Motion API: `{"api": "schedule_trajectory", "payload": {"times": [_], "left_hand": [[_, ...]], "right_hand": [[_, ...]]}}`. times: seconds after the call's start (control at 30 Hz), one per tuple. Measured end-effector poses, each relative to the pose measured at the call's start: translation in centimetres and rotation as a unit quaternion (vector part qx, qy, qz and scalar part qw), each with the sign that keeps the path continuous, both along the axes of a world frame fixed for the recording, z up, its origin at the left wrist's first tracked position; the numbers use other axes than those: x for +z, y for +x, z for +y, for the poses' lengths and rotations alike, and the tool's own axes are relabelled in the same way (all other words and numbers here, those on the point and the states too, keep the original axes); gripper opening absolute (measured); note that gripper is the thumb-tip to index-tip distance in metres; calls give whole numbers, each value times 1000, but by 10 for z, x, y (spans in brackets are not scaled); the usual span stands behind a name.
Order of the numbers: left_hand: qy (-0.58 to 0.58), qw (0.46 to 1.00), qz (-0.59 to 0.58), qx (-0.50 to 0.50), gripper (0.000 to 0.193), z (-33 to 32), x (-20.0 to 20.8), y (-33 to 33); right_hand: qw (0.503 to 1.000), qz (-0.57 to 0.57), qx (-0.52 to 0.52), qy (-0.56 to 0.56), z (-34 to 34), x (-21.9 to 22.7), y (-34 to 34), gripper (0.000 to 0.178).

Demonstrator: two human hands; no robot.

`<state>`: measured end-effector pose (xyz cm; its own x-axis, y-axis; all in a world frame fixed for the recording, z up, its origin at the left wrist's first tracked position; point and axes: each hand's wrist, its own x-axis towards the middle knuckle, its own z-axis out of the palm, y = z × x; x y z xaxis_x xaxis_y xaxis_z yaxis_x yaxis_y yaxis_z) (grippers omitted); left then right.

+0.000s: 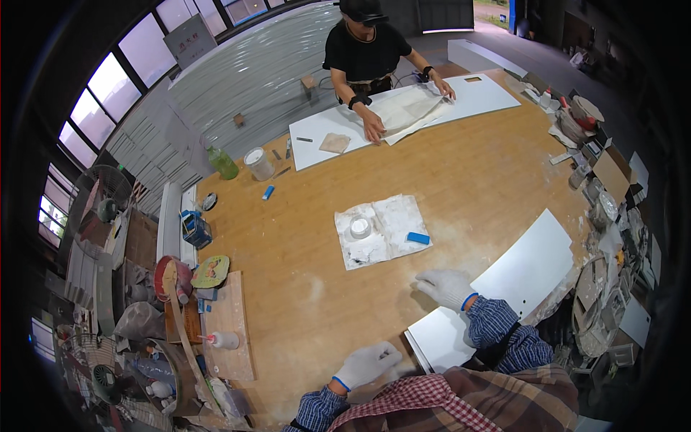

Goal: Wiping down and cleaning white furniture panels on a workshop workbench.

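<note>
Several panels (534,261) lie on our table (295,223) beneath our right sleeve (495,322), which could drag them askew. Our left hand (368,365) curls, pinching or not we cannot tell; our right hand (444,287), fingers extended, could smear dust (314,289) onto them.

The head view originates from a wide fisheye camera worn on the person's head, facing forward and steeply down over a broad tan wooden worktable (302,230). The left hand in a white knit glove (367,366) and the right hand in a white knit glove (443,288) occupy the near field; a co-worker in a black shirt (367,61) stands in the far field. Straight edges, including the dark-framed window row (109,86), curve toward the rim.
</note>
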<state>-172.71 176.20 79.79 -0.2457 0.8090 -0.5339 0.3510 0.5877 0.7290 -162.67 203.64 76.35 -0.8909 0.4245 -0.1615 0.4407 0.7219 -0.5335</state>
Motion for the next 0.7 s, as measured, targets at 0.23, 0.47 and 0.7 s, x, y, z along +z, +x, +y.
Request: {"api": "schedule_trajectory", "payload": {"times": [0.23,0.47,0.7], "left_hand": [[0,1000,3,2,32,-2,-1,2],[15,999,-45,22,29,-4,-12,0],[17,999,-14,31,29,-3,-1,3]], "right_hand": [[1000,2,6,-7,1,-3,-1,42],[1000,18,7,-22,4,-12,-1,42],[1000,28,6,-8,2,0,-1,42]]}}
